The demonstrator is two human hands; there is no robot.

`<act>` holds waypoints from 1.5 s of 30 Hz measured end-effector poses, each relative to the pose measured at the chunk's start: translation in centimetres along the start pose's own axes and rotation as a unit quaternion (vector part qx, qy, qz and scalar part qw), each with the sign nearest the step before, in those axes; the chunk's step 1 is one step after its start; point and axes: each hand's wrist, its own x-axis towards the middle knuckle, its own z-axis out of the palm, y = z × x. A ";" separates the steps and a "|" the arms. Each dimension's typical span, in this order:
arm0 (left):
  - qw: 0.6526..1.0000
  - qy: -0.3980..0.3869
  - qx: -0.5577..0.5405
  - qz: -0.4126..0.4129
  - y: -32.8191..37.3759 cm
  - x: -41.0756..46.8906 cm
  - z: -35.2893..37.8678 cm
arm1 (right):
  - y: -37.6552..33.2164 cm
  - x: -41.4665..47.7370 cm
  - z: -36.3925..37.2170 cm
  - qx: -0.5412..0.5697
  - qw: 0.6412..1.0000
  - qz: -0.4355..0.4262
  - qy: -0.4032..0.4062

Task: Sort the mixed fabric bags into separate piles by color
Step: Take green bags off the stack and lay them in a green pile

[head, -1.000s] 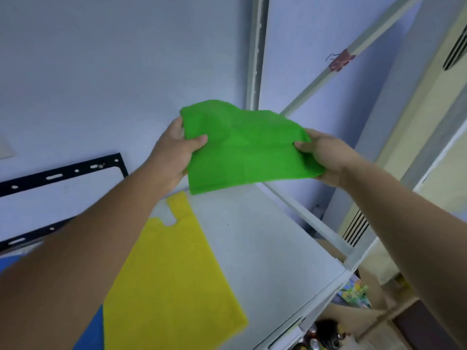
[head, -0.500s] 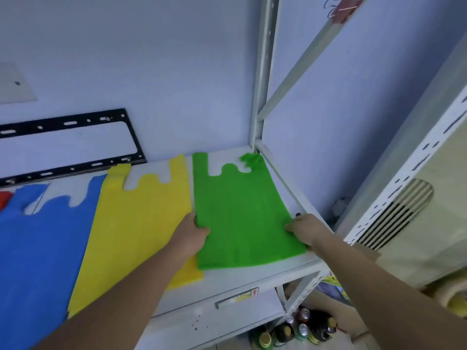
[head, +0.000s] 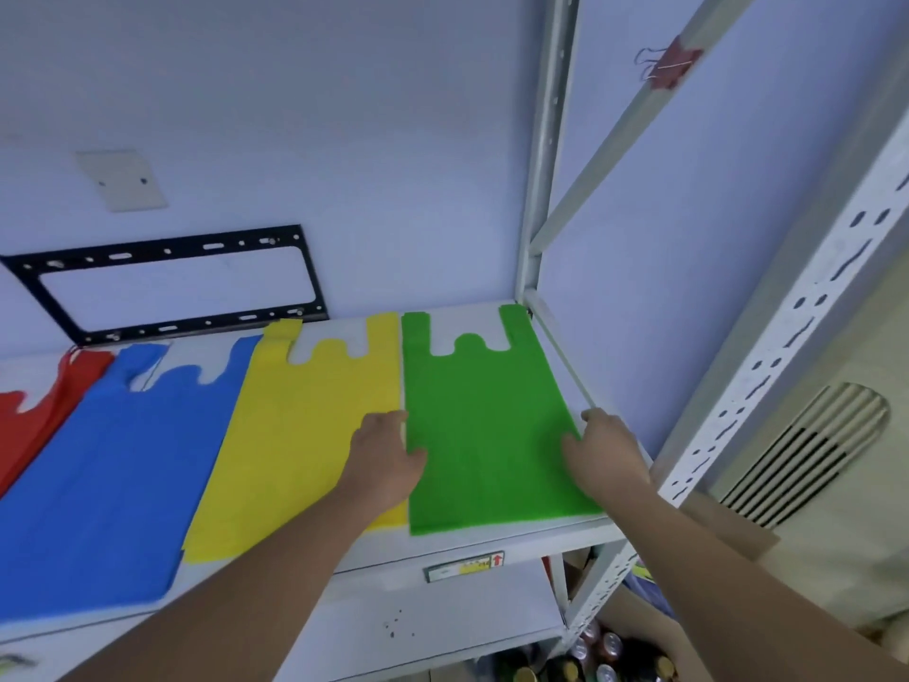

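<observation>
Four fabric bags lie flat side by side on the white shelf: a red bag at far left, then a blue bag, a yellow bag and a green bag at the right end. My left hand rests flat over the seam between the yellow and green bags, thumb on the green one. My right hand presses flat on the green bag's right edge. Neither hand grips anything.
A grey metal upright and a diagonal brace with a red binder clip frame the shelf's right end. A black bracket is fixed to the back wall. Bottles and cans sit below. A vented unit stands to the right.
A second ago both hands held the green bag up in the air. It now lies flat beside the yellow bag, handles spread out, and both hands have let go and rest flat on it.
</observation>
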 end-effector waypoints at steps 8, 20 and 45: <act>0.992 -0.022 0.124 0.018 -6.4 -1.6 -6.0 | -8.2 -4.4 4.2 -0.034 0.989 -0.136 -0.041; 0.985 0.003 0.166 0.051 -29.5 -4.7 -21.3 | -28.7 -15.8 21.4 -0.009 0.973 -0.215 -0.082; 0.990 0.003 0.135 -0.046 -68.3 -14.5 -49.8 | -64.5 -39.8 45.1 0.156 0.926 -0.244 -0.241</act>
